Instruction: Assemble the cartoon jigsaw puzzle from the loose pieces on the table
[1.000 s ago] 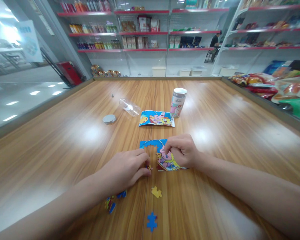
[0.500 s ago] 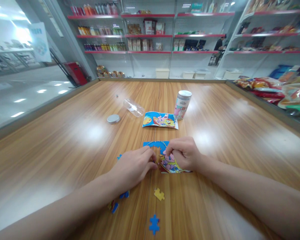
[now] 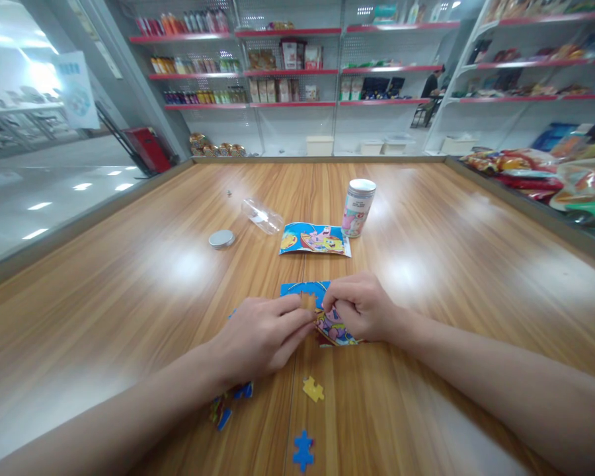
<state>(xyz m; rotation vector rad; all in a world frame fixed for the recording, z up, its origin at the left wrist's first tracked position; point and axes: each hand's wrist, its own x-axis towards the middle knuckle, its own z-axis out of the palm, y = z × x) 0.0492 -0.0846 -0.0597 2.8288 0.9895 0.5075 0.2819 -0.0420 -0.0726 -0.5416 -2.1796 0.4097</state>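
A partly assembled jigsaw puzzle (image 3: 333, 324), blue with cartoon figures, lies flat before me with a gap on its left side. My left hand (image 3: 265, 334) reaches to that gap, thumb and fingers pressed together; whatever they pinch is hidden. Curled into a loose fist, my right hand (image 3: 361, 307) rests on the puzzle's right part and covers some of it. A yellow puzzle piece (image 3: 313, 389) and a blue puzzle piece (image 3: 304, 450) lie nearer to me. More loose pieces (image 3: 224, 418) are partly hidden by my left forearm.
Beyond the puzzle lies a printed picture sheet (image 3: 315, 239), with a cartoon-printed can (image 3: 359, 208) standing at its right end. A clear plastic cylinder (image 3: 262, 216) and a round metal lid (image 3: 221, 238) lie to its left. Stocked shelves (image 3: 292, 69) stand behind the table (image 3: 426, 218).
My left fingers have closed together and moved slightly right, against the edge of the puzzle's gap. My right hand stays on the puzzle. The whole view has shifted a little.
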